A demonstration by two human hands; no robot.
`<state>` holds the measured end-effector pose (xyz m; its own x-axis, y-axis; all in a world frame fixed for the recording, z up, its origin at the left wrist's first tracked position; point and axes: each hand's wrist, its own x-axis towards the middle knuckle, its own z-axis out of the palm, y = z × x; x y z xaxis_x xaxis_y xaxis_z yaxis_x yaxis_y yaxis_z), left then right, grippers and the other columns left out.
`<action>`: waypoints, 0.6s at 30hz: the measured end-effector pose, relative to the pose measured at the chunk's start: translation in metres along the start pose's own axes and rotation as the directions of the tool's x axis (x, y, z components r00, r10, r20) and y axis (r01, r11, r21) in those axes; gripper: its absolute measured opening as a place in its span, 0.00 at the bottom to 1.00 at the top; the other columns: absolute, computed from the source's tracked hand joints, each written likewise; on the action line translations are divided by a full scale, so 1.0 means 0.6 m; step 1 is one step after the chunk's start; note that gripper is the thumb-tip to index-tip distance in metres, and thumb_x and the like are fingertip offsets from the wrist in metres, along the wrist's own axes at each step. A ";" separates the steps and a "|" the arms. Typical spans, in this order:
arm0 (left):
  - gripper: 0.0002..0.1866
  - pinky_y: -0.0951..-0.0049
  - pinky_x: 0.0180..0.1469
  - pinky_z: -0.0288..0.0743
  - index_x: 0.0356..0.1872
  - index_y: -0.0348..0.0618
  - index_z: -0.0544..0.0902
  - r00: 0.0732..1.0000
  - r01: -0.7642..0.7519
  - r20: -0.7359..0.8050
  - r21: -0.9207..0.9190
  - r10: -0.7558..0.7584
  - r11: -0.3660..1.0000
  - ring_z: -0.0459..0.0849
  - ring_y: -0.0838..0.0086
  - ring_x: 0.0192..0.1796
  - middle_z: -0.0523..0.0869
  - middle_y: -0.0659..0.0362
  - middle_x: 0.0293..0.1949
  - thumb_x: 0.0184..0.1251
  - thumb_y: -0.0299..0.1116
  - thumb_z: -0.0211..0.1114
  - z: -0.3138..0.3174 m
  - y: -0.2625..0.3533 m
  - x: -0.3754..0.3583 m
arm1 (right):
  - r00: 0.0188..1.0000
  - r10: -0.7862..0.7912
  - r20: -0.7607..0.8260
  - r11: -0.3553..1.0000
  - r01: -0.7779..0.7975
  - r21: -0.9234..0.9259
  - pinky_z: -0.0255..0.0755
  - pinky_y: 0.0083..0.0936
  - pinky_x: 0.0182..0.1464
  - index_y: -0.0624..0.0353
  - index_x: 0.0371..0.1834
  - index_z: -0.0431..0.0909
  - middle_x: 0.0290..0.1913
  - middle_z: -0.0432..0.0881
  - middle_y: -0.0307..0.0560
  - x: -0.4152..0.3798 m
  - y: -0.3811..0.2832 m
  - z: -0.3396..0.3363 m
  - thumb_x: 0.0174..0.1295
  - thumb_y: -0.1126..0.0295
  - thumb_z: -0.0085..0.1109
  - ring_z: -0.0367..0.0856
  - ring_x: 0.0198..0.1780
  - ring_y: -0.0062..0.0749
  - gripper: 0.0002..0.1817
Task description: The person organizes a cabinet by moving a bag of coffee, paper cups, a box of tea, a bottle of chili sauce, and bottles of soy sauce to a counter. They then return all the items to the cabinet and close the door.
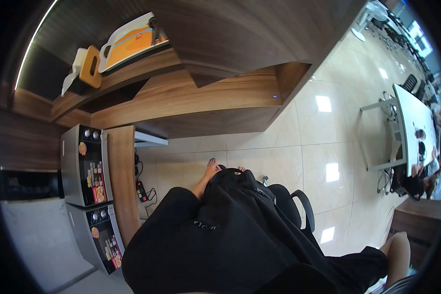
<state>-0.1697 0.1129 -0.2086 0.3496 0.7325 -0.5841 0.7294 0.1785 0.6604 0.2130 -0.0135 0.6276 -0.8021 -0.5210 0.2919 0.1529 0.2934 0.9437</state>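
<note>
My left hand [213, 167] reaches down past my knee, close to the black cloth in front of my lap. Its fingers are small and partly covered, so I cannot tell what they hold. Beside it, a dark loop [236, 172] stands up from the cloth. A black shirt [206, 245] with small lettering on the chest fills the lower middle of the view. My right arm [399, 245] is bent out at the lower right, and its hand is outside the frame. Right of my lap curves a black chair armrest [306, 213].
A wooden desk shelf [196, 95] runs across the front, with an orange-and-white board [130, 46] on top. Two grey boxes [85, 164] stand at left. A power strip [141, 191] with cables lies on the tiled floor [323, 147]. People sit around a white table [411, 117].
</note>
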 end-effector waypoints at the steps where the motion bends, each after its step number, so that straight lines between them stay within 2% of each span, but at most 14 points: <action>1: 0.38 0.56 0.67 0.68 0.70 0.40 0.70 0.997 -0.039 -0.064 -0.004 0.038 0.999 0.85 0.54 0.55 0.87 0.48 0.52 0.64 0.49 0.71 0.003 0.001 -0.008 | 1.000 0.000 0.001 1.000 0.000 -0.023 0.74 0.14 0.27 0.56 0.26 0.82 0.29 0.88 0.33 0.003 0.000 -0.011 0.68 0.66 0.59 0.81 0.27 0.13 0.12; 4: 0.21 0.66 0.49 0.81 0.48 0.40 0.83 0.984 -0.158 -0.108 -0.149 0.143 0.976 0.90 0.64 0.43 0.90 0.55 0.38 0.62 0.45 0.74 -0.027 0.053 -0.059 | 1.000 -0.016 0.003 0.980 0.016 -0.199 0.74 0.13 0.26 0.56 0.26 0.82 0.29 0.88 0.33 0.004 -0.015 -0.057 0.68 0.66 0.60 0.81 0.27 0.12 0.12; 5: 0.21 0.67 0.49 0.81 0.47 0.40 0.83 0.981 -0.179 -0.107 -0.179 0.162 0.967 0.90 0.64 0.43 0.90 0.55 0.38 0.62 0.45 0.74 -0.037 0.069 -0.065 | 0.999 -0.035 0.008 0.956 0.036 -0.291 0.74 0.13 0.26 0.56 0.26 0.82 0.29 0.88 0.33 0.007 -0.023 -0.075 0.68 0.67 0.60 0.81 0.27 0.12 0.12; 6: 0.21 0.67 0.48 0.81 0.47 0.40 0.83 0.982 -0.176 -0.097 -0.184 0.160 0.967 0.90 0.65 0.43 0.90 0.56 0.38 0.62 0.45 0.74 -0.038 0.078 -0.069 | 0.998 0.071 -0.002 0.984 -0.070 -0.166 0.80 0.16 0.33 0.64 0.47 0.82 0.37 0.91 0.37 -0.009 -0.040 -0.079 0.74 0.70 0.53 0.88 0.35 0.16 0.11; 7: 0.20 0.67 0.48 0.81 0.46 0.40 0.83 0.985 -0.166 -0.085 -0.176 0.153 0.970 0.90 0.65 0.43 0.90 0.56 0.38 0.62 0.45 0.74 -0.040 0.084 -0.072 | 0.987 0.134 -0.083 0.986 -0.142 -0.087 0.76 0.24 0.45 0.58 0.39 0.81 0.37 0.87 0.34 -0.011 -0.069 -0.086 0.71 0.72 0.55 0.83 0.39 0.23 0.05; 8: 0.20 0.67 0.48 0.81 0.46 0.40 0.83 0.989 -0.138 -0.079 -0.157 0.126 0.978 0.90 0.66 0.43 0.90 0.56 0.38 0.62 0.45 0.74 -0.038 0.085 -0.071 | 0.962 0.210 -0.173 0.977 -0.214 -0.002 0.71 0.32 0.56 0.53 0.32 0.79 0.37 0.84 0.32 -0.019 -0.096 -0.093 0.68 0.75 0.58 0.78 0.44 0.30 0.06; 9: 0.20 0.68 0.48 0.81 0.45 0.40 0.83 0.993 -0.103 -0.065 -0.131 0.095 0.986 0.90 0.66 0.43 0.90 0.56 0.37 0.62 0.44 0.74 -0.036 0.084 -0.069 | 0.927 0.136 -0.349 0.904 -0.260 -0.338 0.73 0.15 0.37 0.32 0.42 0.81 0.30 0.78 0.17 -0.042 -0.115 -0.129 0.75 0.58 0.51 0.75 0.28 0.09 0.07; 11: 0.19 0.68 0.48 0.81 0.44 0.40 0.83 0.997 -0.052 -0.060 -0.089 0.047 0.995 0.90 0.67 0.42 0.90 0.56 0.37 0.61 0.44 0.75 -0.036 0.087 -0.067 | 0.650 0.375 -0.661 0.752 -0.630 -0.193 0.79 0.21 0.42 0.37 0.41 0.82 0.32 0.80 0.23 -0.118 -0.153 -0.054 0.73 0.55 0.52 0.77 0.30 0.13 0.08; 13: 0.19 0.68 0.48 0.81 0.44 0.40 0.83 0.998 -0.016 -0.057 -0.069 0.012 0.998 0.89 0.68 0.42 0.90 0.57 0.37 0.61 0.44 0.75 -0.038 0.092 -0.066 | 0.419 0.798 -0.433 0.372 -0.908 -0.194 0.74 0.24 0.43 0.47 0.47 0.77 0.37 0.79 0.36 -0.255 -0.315 -0.047 0.74 0.61 0.50 0.78 0.38 0.25 0.08; 14: 0.18 0.69 0.48 0.81 0.43 0.40 0.84 0.998 -0.002 -0.059 -0.062 -0.001 0.998 0.89 0.68 0.42 0.90 0.57 0.37 0.61 0.44 0.75 -0.040 0.093 -0.064 | 0.260 0.926 -0.274 0.172 -0.936 -0.306 0.72 0.25 0.44 0.53 0.50 0.75 0.39 0.79 0.42 -0.322 -0.396 -0.043 0.74 0.64 0.50 0.78 0.42 0.31 0.09; 15: 0.18 0.69 0.47 0.81 0.43 0.40 0.84 0.998 0.002 -0.062 -0.056 -0.006 0.998 0.89 0.69 0.42 0.90 0.57 0.37 0.61 0.43 0.75 -0.038 0.095 -0.066 | -0.294 0.936 -0.195 -0.290 -0.956 0.048 0.73 0.25 0.41 0.56 0.49 0.77 0.35 0.80 0.43 -0.344 -0.464 0.000 0.71 0.71 0.54 0.80 0.37 0.31 0.07; 16: 0.18 0.69 0.47 0.81 0.42 0.41 0.84 0.998 0.007 -0.059 -0.051 -0.010 0.999 0.89 0.69 0.42 0.90 0.57 0.37 0.61 0.43 0.75 -0.037 0.097 -0.065 | -0.555 0.832 -0.005 -0.544 -0.814 -0.204 0.75 0.28 0.39 0.58 0.47 0.79 0.34 0.82 0.45 -0.368 -0.531 0.032 0.69 0.77 0.55 0.81 0.34 0.32 0.07; 17: 0.18 0.69 0.47 0.81 0.42 0.41 0.84 0.998 0.002 -0.059 -0.040 -0.004 0.999 0.89 0.70 0.42 0.90 0.57 0.37 0.61 0.43 0.75 -0.039 0.099 -0.064 | -0.669 0.720 0.182 -0.604 -0.734 -0.310 0.76 0.29 0.41 0.59 0.46 0.80 0.37 0.85 0.46 -0.404 -0.640 0.044 0.65 0.82 0.57 0.84 0.38 0.33 0.09; 18: 0.17 0.69 0.47 0.81 0.41 0.41 0.84 0.998 -0.011 -0.062 -0.039 0.008 0.999 0.89 0.70 0.41 0.90 0.58 0.37 0.61 0.43 0.75 -0.040 0.102 -0.064 | -0.727 0.592 0.348 -0.678 -0.683 -0.272 0.77 0.34 0.42 0.58 0.47 0.80 0.38 0.85 0.48 -0.421 -0.759 0.054 0.67 0.77 0.57 0.85 0.40 0.41 0.08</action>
<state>-0.1524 0.1117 -0.1343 0.3189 0.7731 -0.5484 0.7020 0.1960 0.6846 0.3272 0.0107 0.1190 0.4722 0.8315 0.2926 0.6010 -0.0608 -0.7969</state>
